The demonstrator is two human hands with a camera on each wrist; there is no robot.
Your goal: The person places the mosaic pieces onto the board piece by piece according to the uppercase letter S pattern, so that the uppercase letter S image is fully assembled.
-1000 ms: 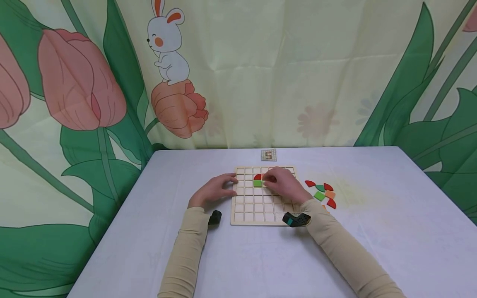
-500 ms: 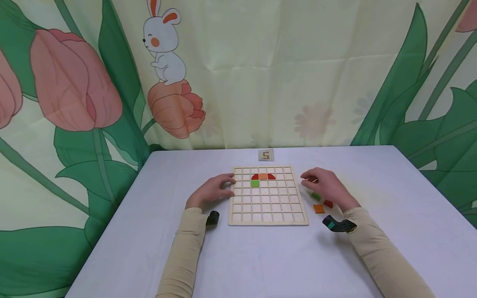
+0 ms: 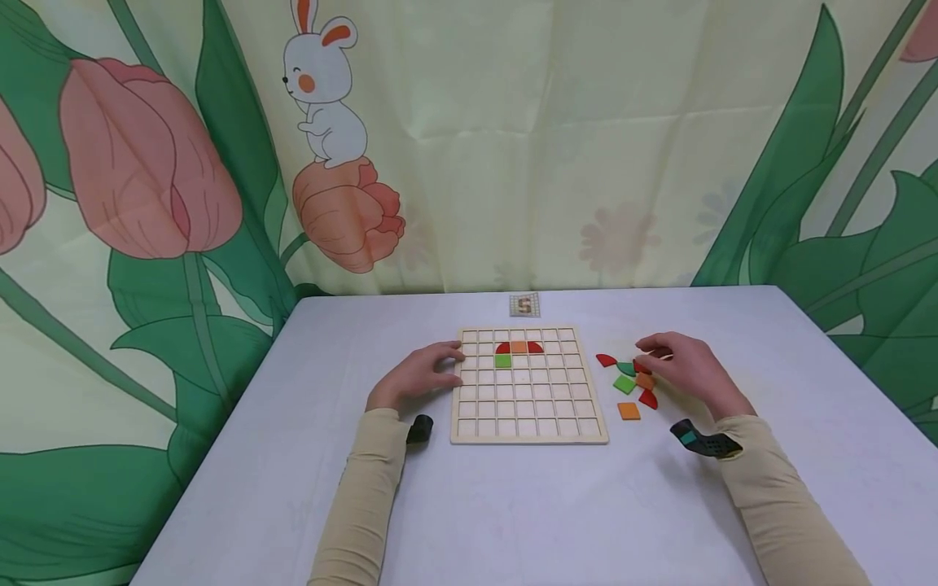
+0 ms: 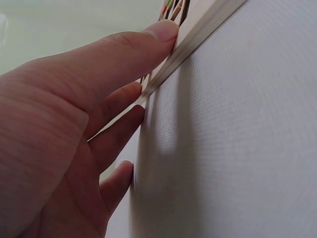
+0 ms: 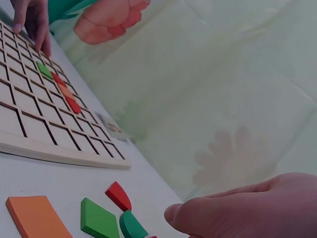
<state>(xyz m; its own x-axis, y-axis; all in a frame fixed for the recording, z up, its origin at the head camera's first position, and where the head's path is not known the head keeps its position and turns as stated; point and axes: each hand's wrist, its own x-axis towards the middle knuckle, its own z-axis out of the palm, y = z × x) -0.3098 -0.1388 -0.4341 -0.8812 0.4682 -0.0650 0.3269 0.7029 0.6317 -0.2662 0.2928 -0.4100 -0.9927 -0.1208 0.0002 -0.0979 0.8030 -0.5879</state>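
Observation:
A wooden grid board [image 3: 530, 407] lies on the table. In its upper rows sit two red quarter-round pieces, one orange square [image 3: 519, 347] between them, and a light green square [image 3: 502, 360] below the left one. Against the board's left edge rests my left hand [image 3: 414, 378], thumb and fingertips touching the rim in the left wrist view. My right hand [image 3: 692, 373] hovers over the loose pieces, its fingers loosely bent by a partly covered red piece [image 3: 640, 367]. I see nothing held in it, though its fingertips are partly hidden in the right wrist view.
Right of the board lie a red quarter-round [image 3: 605, 360], a dark green piece [image 3: 626, 369], a light green square [image 3: 624, 384], an orange square [image 3: 628, 411] and others. A small pattern card [image 3: 524, 305] lies behind the board. A printed curtain [image 3: 498, 163] hangs beyond the table.
My right hand has left the board and moved right, over the loose pieces. The orange square and the right red quarter-round now show uncovered on the grid. My left hand stays in place.

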